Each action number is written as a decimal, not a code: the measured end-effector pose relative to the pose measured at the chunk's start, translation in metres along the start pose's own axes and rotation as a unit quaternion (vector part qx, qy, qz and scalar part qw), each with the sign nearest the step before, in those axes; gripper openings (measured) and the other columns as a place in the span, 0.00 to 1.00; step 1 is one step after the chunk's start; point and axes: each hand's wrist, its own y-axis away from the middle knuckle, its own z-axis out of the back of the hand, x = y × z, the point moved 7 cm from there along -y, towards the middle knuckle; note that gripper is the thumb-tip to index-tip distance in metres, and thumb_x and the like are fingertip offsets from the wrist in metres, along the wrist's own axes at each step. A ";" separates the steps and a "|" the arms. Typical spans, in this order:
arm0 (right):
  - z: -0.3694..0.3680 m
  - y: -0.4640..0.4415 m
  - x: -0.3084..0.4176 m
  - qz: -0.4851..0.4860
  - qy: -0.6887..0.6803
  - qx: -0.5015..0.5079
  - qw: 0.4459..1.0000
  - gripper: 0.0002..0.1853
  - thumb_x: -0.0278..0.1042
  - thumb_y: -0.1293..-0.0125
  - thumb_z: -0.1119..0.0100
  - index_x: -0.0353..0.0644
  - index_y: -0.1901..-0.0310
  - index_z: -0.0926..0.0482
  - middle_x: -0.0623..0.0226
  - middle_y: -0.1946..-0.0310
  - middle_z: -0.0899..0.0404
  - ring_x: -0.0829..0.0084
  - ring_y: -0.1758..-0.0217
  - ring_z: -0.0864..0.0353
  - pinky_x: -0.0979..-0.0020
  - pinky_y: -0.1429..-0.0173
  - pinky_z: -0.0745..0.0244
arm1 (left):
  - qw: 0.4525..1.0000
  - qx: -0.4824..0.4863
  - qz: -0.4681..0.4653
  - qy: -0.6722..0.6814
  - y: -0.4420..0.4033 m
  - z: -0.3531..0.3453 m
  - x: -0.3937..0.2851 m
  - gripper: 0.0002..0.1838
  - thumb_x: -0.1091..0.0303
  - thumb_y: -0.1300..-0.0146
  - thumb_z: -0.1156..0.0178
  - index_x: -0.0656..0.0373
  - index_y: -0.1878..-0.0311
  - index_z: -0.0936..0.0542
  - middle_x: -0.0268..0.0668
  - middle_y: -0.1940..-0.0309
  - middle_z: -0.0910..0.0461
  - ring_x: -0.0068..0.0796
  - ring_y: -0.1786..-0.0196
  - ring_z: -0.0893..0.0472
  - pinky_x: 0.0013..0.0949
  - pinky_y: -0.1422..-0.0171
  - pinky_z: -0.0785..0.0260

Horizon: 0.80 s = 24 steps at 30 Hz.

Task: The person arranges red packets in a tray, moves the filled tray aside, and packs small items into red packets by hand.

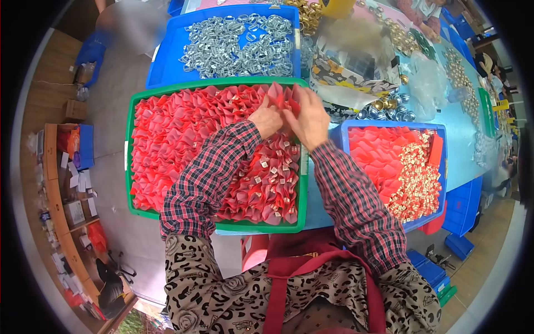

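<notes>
A green-rimmed tray point(303, 200) in front of me is packed with rows of folded red petal-like pieces point(183, 128). Some at its right side carry small pale tags. Over the tray's far right corner, my left hand point(267, 119) has its fingers closed on a red petal-like piece point(276, 92). Close beside it, my right hand point(308, 119) curls its fingers around the same cluster of red pieces, thumb toward the left hand. Exactly where the fingertips grip is partly hidden. To the right, a blue tray point(442, 183) holds more red pieces and many small pale tagged parts point(414, 183).
Behind the green tray, another blue tray point(167, 53) holds silvery metal rings point(239, 47). A patterned box point(356, 78), shiny silver and gold balls point(389, 106) and a clear plastic bag point(428, 83) stand at the back right. Shelving point(61, 189) lies left; another person point(423, 11) sits across.
</notes>
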 end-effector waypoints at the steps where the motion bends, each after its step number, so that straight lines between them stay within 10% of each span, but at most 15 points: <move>1: 0.004 0.007 -0.001 0.001 0.000 0.001 1.000 0.14 0.34 0.45 0.36 0.44 0.56 0.22 0.63 0.53 0.22 0.60 0.53 0.23 0.63 0.56 0.23 | 1.000 0.000 0.001 0.001 0.002 0.000 0.000 0.08 0.69 0.40 0.46 0.57 0.67 0.17 0.40 0.68 0.18 0.40 0.60 0.22 0.59 0.34 0.41; 10: -0.031 0.030 -0.015 0.111 0.147 0.209 0.960 0.11 0.37 0.42 0.40 0.49 0.56 0.21 0.68 0.52 0.23 0.65 0.52 0.26 0.65 0.53 0.32 | 0.994 -0.095 0.015 -0.048 0.000 -0.010 -0.005 0.09 0.66 0.40 0.45 0.57 0.65 0.16 0.40 0.67 0.17 0.40 0.60 0.22 0.64 0.34 0.44; 15: 0.001 0.016 0.016 0.189 0.045 0.093 0.976 0.09 0.34 0.43 0.42 0.49 0.60 0.22 0.69 0.52 0.23 0.67 0.52 0.28 0.66 0.52 0.36 | 0.998 0.051 0.011 -0.018 -0.001 -0.016 -0.005 0.10 0.66 0.39 0.46 0.57 0.65 0.17 0.40 0.64 0.17 0.40 0.59 0.22 0.64 0.34 0.44; 24: -0.027 0.031 -0.010 0.197 0.080 0.177 0.961 0.10 0.34 0.43 0.43 0.48 0.59 0.23 0.70 0.53 0.24 0.66 0.54 0.28 0.66 0.52 0.35 | 1.000 -0.014 0.001 0.012 0.002 -0.010 -0.008 0.10 0.67 0.38 0.47 0.57 0.61 0.17 0.40 0.62 0.17 0.39 0.58 0.22 0.63 0.32 0.45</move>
